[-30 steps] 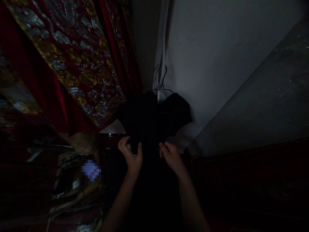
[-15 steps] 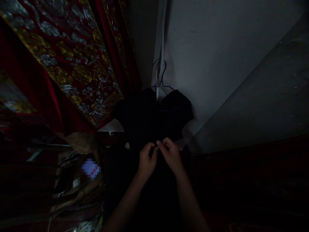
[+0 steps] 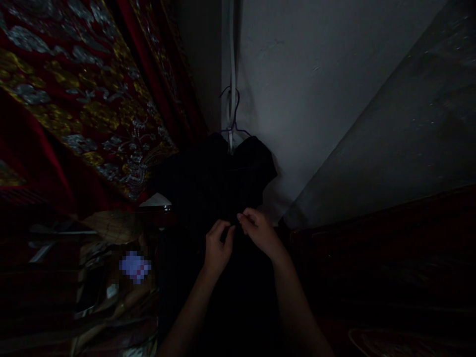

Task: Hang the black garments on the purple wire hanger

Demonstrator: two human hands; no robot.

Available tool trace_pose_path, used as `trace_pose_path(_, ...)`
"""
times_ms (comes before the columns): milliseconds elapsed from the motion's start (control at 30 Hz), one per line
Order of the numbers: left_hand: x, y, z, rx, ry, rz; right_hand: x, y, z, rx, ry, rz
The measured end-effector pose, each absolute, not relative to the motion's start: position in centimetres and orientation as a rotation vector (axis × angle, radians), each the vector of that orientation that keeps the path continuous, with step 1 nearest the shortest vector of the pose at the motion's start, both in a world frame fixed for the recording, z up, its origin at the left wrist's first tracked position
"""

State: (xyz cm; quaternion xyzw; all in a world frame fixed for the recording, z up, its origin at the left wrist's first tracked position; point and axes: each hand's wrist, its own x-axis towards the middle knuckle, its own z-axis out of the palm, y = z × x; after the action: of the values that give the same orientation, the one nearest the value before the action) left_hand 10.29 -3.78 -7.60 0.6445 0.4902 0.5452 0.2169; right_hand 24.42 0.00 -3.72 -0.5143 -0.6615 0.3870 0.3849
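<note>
A black short-sleeved shirt [image 3: 208, 173] hangs from a thin dark wire hanger [image 3: 237, 111] against the wall. My left hand [image 3: 218, 248] is at the front of the shirt, thumb and forefinger pinched on the dark cloth. Close by on the right, my right hand [image 3: 259, 232] also pinches the cloth, its fingers curled and the thumb pointing towards the left hand. A small gap separates the two sets of fingertips. The picture is very dark, so any button or seam between them cannot be made out.
A red curtain [image 3: 100, 106] with gold and silver sequin patterns hangs at the left. A pale strap [image 3: 232, 49] runs down the grey wall [image 3: 305, 84] to the hanger. Lower left, a blurred blue item [image 3: 134, 266] lies among clutter. Dark reddish furniture [image 3: 372, 238] stands at the right.
The whole view has shifted, so the shirt and curtain sit further left. My right hand has turned, with its fingers more curled in; both hands stay at the shirt front.
</note>
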Motion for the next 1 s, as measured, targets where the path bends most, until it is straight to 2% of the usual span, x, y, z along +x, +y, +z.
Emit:
trace_pose_path(300,9.9,-3.4,-7.7,1.78,1.392,1.511,23.1,0.3,-2.7,-1.161,-1.327,1.502)
trace_pose_path(433,9.0,-2.4,-8.8,1.789,1.455,1.499,22.1,3.3,0.2,-1.052,-1.134,1.448)
trace_pose_path(567,8.1,-1.6,-10.3,1.775,1.493,1.447,22.0,7.7,5.7,-0.908,-1.02,1.392)
trace_pose_path(667,8.0,-1.0,-11.7,1.708,1.477,1.425,21.8,9.6,9.0,-0.806,-1.05,1.358)
trace_pose_path(767,8.1,0.2,-11.8,1.657,1.461,1.423,21.0,9.2,9.9,-0.797,-1.139,1.294)
trace_pose_path(867,8.3,1.9,-8.4,1.64,1.407,1.502,20.5,8.0,9.0,-0.821,-1.2,1.181)
trace_pose_path(1000,8.1,4.3,0.9,1.803,1.183,1.865,21.0,6.9,8.2,-0.833,-1.301,1.019)
